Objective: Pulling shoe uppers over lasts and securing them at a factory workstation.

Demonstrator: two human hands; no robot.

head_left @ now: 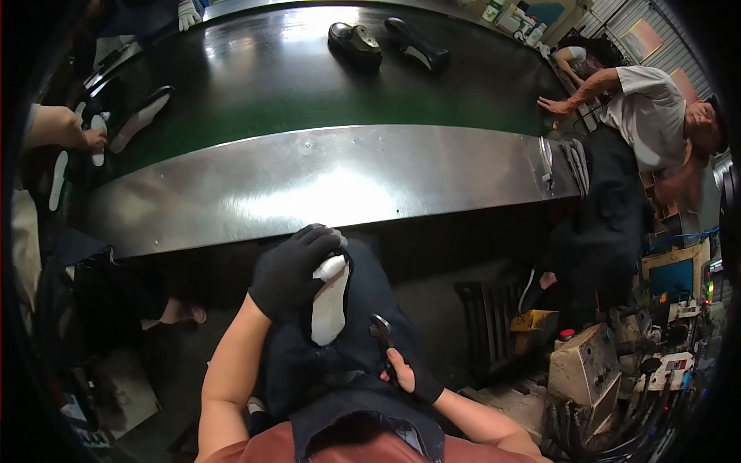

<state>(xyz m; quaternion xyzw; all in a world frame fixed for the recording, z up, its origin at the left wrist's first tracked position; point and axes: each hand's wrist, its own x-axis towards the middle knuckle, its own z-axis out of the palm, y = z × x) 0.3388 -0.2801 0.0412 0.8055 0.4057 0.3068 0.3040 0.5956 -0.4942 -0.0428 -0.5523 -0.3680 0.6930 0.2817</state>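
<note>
Over my lap, my left hand (296,270), in a black glove, is closed around the far end of a shoe (329,312). Its pale sole faces up, and a dark edge runs along its right side. A small white piece lies across the sole by my fingers; I cannot make out what it is. To the right, the fingers of my right hand (413,378) are wrapped around a dark metal hand tool (380,328) with a rounded, hooked head. Bare fingertips show beyond this hand's black glove. The tool is apart from the shoe.
A metal ledge (309,181) edges the dark green conveyor belt (255,100) ahead. Black shoes (355,46) stand on the belt. At left, a co-worker's hand (94,139) touches a pale sole. A person at right (644,116) reaches over the belt. Machinery (587,370) stands at lower right.
</note>
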